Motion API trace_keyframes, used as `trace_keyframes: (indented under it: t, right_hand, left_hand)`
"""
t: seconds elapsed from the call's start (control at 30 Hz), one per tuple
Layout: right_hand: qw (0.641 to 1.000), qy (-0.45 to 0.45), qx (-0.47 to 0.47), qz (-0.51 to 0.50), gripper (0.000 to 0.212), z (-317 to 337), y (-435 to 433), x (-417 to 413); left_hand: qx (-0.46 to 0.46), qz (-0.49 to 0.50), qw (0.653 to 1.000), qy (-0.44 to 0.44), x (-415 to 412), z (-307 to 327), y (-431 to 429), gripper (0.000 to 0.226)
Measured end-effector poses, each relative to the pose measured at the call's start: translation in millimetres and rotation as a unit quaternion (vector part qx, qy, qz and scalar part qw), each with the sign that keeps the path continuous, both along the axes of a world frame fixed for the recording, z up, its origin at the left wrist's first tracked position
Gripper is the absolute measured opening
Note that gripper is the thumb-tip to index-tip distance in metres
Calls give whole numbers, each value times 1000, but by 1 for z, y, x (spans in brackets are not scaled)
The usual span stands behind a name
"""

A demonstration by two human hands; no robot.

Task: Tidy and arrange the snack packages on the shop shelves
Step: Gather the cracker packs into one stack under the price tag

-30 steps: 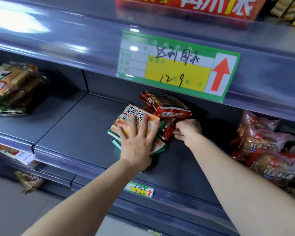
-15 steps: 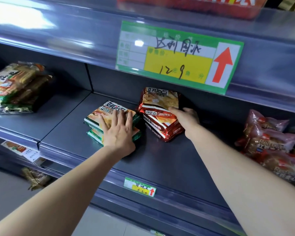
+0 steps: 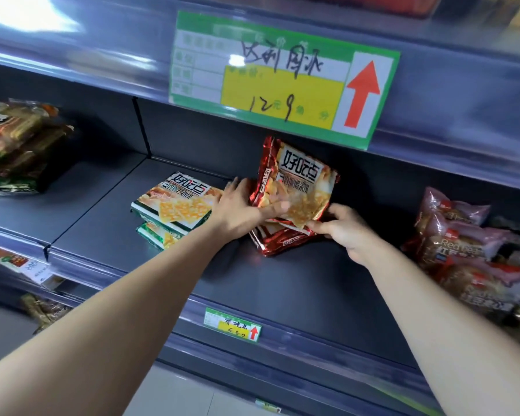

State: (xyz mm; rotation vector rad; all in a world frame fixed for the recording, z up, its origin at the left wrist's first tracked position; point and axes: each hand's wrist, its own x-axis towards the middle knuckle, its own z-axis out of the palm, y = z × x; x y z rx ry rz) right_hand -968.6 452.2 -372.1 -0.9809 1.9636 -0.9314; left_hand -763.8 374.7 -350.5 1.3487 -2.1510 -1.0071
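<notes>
One grey shelf (image 3: 297,283), green price tag (image 3: 282,79) above

Plenty here you just can't make out

The left hand (image 3: 240,211) has its fingers (image 3: 278,205) smeared over the upright red packet (image 3: 300,181), so grip or plain press, can't tell. Right under them a second red packet (image 3: 278,241) is mostly covered. The right hand (image 3: 347,232) pinches that upright packet's bottom corner, with its fingertips gone behind it. Left of the left fingers, the lower green packet (image 3: 158,235) only peeks from under the top green packet (image 3: 177,202). Way right of the right fingers, the bread bags (image 3: 469,250) run off the edge. On the price card (image 3: 282,79) above, the small print is too fuzzy to read.
</notes>
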Motion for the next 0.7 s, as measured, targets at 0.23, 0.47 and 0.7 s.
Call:
trace_keyframes:
  t: [0.23,0.47,0.7]
  right_hand:
    - [997,-77,-14,-5,56,12,12,-14]
    - [973,-12,-153,-171,38,9,0,-14]
    - [890,165,-260,-336,15,7,-13,-11]
  left_hand:
    - [-49,-85,969,-228,5,11,3,123]
    - [-83,-69,962,-251,0,1,10,89]
    - [37,41,993,-103,-9,3,21,107]
